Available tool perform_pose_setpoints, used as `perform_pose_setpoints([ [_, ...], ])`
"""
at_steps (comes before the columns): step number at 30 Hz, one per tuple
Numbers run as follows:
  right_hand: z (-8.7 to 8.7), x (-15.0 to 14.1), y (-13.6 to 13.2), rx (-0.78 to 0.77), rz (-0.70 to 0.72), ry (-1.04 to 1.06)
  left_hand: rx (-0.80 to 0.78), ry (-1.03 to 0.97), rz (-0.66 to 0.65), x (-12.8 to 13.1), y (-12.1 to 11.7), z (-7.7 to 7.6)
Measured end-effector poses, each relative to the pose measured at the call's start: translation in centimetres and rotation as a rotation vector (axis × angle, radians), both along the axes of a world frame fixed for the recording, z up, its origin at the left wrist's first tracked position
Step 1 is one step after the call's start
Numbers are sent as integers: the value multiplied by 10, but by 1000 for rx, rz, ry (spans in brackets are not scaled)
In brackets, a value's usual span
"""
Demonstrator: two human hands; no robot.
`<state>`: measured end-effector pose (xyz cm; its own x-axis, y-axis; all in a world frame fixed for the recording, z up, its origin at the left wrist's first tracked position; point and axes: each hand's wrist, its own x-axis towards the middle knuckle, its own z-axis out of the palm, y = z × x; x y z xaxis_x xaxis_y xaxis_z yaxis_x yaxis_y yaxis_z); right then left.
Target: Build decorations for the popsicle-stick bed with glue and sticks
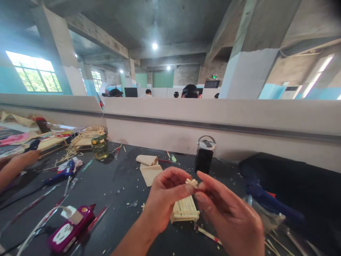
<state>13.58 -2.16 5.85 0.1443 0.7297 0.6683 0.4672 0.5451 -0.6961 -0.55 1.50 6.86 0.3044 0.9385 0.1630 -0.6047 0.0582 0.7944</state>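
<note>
Between the fingertips of my left hand [166,195] and my right hand [226,209] is a small piece made of short pale wooden sticks [192,182]. Both hands are closed in a pinch on it, and its exact shape is partly hidden by the fingers. Below it on the dark table lies a little platform of wooden sticks [185,209], laid side by side, partly covered by my left hand. A loose stick with a red end [209,236] lies beneath my right hand.
A purple power strip [71,227] with a white plug sits at lower left. Blue glue guns lie left [62,172] and right [271,202]. Behind my hands are folded tan sandpaper [150,172] and a dark phone [204,160]. A co-worker's arm [18,167] reaches in at left.
</note>
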Motion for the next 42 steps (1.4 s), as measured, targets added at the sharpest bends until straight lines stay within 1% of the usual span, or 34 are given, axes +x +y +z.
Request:
perform_pose_setpoints([
  [3, -2, 1, 0, -40, 64, 27, -21, -16, 44, -3, -1, 0],
  [5, 0, 1, -1, -52, 79, 23, -41, -9, 66, -6, -2, 0],
  [10, 12, 0, -7, 5, 69, -40, -56, 14, 84, -16, -11, -3],
  [14, 15, -5, -12, 32, 88, -69, -81, 23, 101, -25, -24, -16],
  [18, 12, -15, -15, -60, 167, -114, -109, -21, 113, -27, -37, -33],
  [21, 7, -21, -23, -89, 178, -116, -108, -57, 122, -24, -45, -38],
  [23, 5, -22, -32, -78, 150, -79, -92, -80, 113, -22, -52, -35],
  [26, 8, -20, -48, -87, 133, -21, -57, -91, 63, -20, -63, -24],
  [30, 21, -11, -70, -105, 99, 8, -17, -62, 19, -18, -74, -6],
  [34, 35, 1, -85, -100, 37, 35, 45, -46, 0, -10, -77, 10],
  [38, 41, 7, -86, -39, -25, 48, 95, -25, -18, -2, -71, 21],
  [42, 41, 10, -70, 10, -14, 26, 88, 19, -15, 5, -57, 21],
])
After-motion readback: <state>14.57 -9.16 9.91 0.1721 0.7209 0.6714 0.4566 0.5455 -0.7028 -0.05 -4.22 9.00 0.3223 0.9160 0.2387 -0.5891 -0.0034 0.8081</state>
